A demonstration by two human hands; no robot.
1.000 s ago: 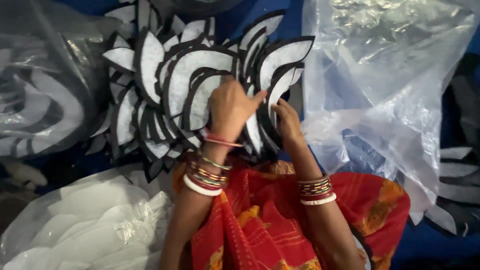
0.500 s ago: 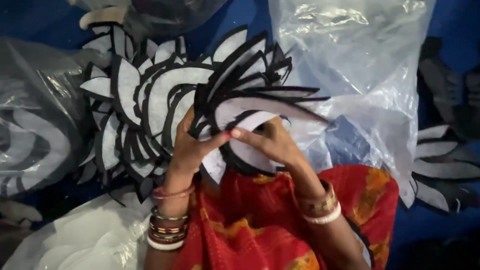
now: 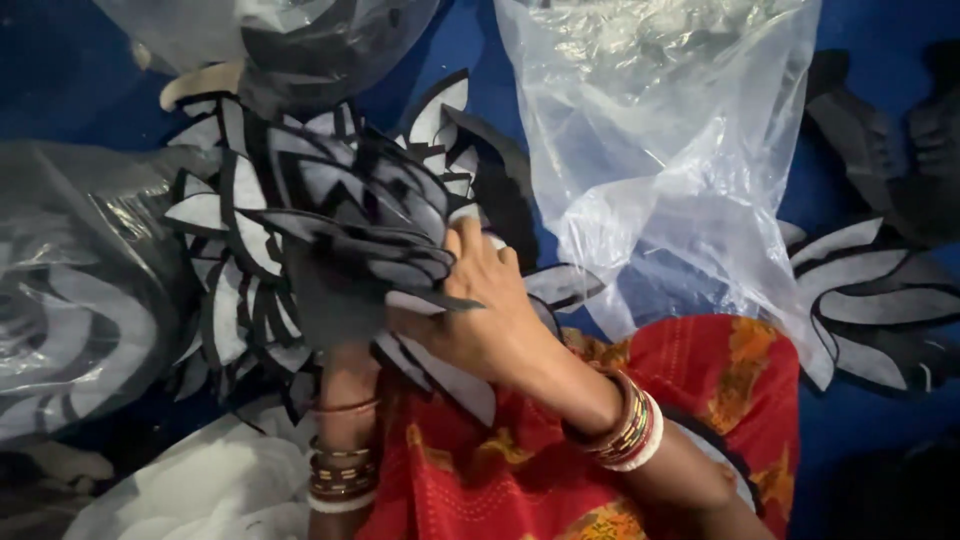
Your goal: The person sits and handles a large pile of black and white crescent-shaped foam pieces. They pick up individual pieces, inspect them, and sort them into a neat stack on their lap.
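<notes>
Blue cloth point(image 3: 60, 70) spread as work surface, crowded w/ bags and cut-outs. Seen from head cam, looking down over lap in red-and-orange patterned fabric point(image 3: 700, 400).

Centre: stack of black-and-white cut-out pieces point(image 3: 330, 240), curved leaf or petal shapes w/ black borders, fanned out and tilted, held up over lap. Right hand point(image 3: 480, 310) clamped on stack's right edge, fingers curled over top pieces, thumb side pressing near the edge; red, gold and white bangles point(image 3: 628, 432) on that wrist. Left hand mostly hidden under/behind stack, only forearm and wrist w/ bangles point(image 3: 342, 475) showing below it; seems to prop stack from beneath, but grip itself can't be told.

More of same pieces spread flat beneath and behind stack, approx. around point(image 3: 440, 120).

Upper right: large clear plastic bag point(image 3: 660, 130), crumpled, lying just beside right hand, lower edge touching red fabric. Far right: another black-and-white cut-out point(image 3: 870, 310) flat on blue cloth, well apart from stack. Left: dark translucent bag point(image 3: 70, 310) w/ striped pieces inside. Top centre: second dark bag point(image 3: 300, 45) above stack. Bottom left: white sheet material point(image 3: 200, 490) near left wrist.
</notes>
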